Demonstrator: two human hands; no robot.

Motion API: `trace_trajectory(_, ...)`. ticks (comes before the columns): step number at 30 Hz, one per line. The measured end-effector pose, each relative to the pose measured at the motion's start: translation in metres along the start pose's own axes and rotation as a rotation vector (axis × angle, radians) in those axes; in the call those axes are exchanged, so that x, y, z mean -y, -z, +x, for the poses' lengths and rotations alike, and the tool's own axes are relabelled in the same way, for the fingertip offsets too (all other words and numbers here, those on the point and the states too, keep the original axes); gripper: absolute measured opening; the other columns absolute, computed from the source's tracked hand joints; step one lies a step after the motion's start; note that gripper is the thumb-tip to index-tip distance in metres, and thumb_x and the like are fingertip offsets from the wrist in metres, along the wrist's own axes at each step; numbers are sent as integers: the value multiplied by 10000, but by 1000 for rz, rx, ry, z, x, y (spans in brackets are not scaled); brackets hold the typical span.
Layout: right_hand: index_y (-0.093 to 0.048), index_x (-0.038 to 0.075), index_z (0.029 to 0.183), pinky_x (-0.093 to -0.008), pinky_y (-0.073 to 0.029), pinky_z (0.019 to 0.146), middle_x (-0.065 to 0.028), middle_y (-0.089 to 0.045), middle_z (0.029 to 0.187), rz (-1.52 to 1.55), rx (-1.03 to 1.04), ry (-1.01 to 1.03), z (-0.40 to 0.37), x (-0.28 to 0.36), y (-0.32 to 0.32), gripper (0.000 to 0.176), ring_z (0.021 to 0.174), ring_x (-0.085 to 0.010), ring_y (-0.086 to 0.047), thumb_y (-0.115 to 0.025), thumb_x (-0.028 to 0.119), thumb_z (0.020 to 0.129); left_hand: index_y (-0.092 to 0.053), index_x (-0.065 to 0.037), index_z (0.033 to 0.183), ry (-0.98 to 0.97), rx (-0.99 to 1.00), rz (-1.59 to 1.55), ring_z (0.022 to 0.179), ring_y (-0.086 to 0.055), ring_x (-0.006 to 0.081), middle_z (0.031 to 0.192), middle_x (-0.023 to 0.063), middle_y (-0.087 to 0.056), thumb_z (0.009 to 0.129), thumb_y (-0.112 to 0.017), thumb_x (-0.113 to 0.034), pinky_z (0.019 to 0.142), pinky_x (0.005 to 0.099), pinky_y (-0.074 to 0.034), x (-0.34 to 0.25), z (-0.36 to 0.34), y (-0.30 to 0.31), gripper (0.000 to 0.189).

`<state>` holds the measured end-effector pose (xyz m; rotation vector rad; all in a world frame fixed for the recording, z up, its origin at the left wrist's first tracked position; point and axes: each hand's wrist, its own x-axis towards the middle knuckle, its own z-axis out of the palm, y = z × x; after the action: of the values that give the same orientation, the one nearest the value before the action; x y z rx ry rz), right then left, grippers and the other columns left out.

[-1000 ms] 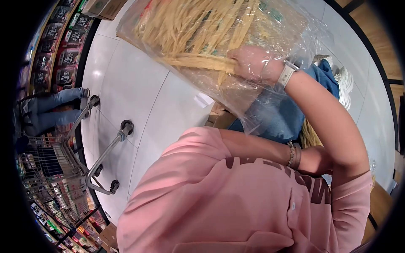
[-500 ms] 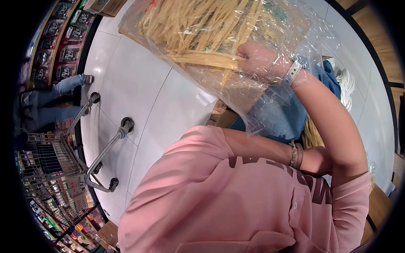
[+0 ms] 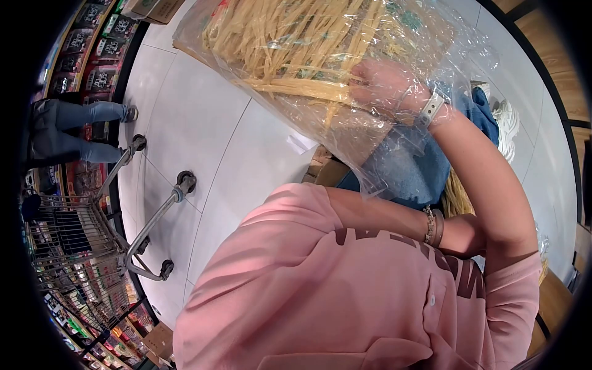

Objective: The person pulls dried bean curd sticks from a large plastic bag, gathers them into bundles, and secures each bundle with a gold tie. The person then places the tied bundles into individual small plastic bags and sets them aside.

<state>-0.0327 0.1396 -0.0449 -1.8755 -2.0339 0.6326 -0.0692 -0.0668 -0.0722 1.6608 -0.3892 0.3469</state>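
My right hand is inside a clear plastic bag, over long yellow dried strips. Its fingers look loosely apart at the right end of a bundle lying crosswise, and the shiny film partly blurs them. A pale band circles that wrist. The strips and bag lie in an open cardboard box. My left arm crosses in front of my body, and only the back part of my left hand shows; its fingers are hidden behind my right arm.
A metal shopping cart with wheels stands at the left. Beyond it are a person's legs in jeans and shelves of packaged goods. Blue fabric and more yellow strands lie below the bag. White paper is beside the box.
My right hand's fingers have loosened and spread a little over the strips. At the left, the person's legs have shifted, with more of the body in view. My left arm is nearly unchanged.
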Motion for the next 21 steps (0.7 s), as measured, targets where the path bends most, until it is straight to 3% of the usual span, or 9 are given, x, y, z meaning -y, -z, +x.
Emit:
trace_trajectory(5, -603, 8, 908, -419, -458, 703, -204, -602, 809, -52, 98, -18, 3, -6, 1, 344, 801, -343, -587, -587, 315, 753, -620, -5, 914, -2, -7, -8, 924, -569, 329, 970, 176, -615, 810, -530, -133, 835, 401, -439, 2, 0, -1, 187)
trace_trajectory(9, -621, 25, 944, -411, -460, 715, -179, -616, 852, -44, 31, -25, -5, -9, 7, 402, 812, -328, -592, -608, 380, 757, -626, -68, 855, -51, -125, 9, 786, -612, 311, 829, 124, -639, 757, -580, -142, 682, 383, -485, 4, 1, -7, 131)
trace_trajectory(14, -607, 55, 1043, -398, -463, 733, -155, -604, 936, -13, 92, -29, -11, -9, 21, 452, 859, -315, -581, -615, 419, 775, -625, -71, 842, -16, -58, -33, 766, -622, 281, 807, 97, -644, 759, -566, -114, 670, 359, -490, -6, -3, 5, 111)
trace_trajectory(17, -565, 85, 1132, -403, -463, 737, -157, -591, 939, -19, -149, 184, -12, -27, 4, 410, 883, -304, -572, -604, 317, 796, -616, -72, 844, 1, -6, -2, 765, -624, 270, 807, 82, -641, 760, -561, -104, 663, 361, -489, -13, -3, 11, 106)
trace_trajectory(20, -567, 42, 1110, -400, -478, 809, -168, -632, 960, -221, -201, 237, -17, -25, 11, 361, 902, -332, -595, -550, 235, 805, -592, -64, 913, 60, 117, -7, 797, -614, 303, 878, 113, -623, 794, -550, -133, 685, 380, -490, -23, -1, 25, 144)
trace_trajectory(21, -557, 58, 1124, -400, -477, 754, -158, -625, 920, -313, -203, 282, -22, -23, 18, 366, 850, -321, -595, -561, 203, 789, -586, -67, 896, 63, 128, 24, 791, -614, 296, 861, 102, -619, 787, -552, -130, 677, 377, -489, -24, 0, 26, 131)
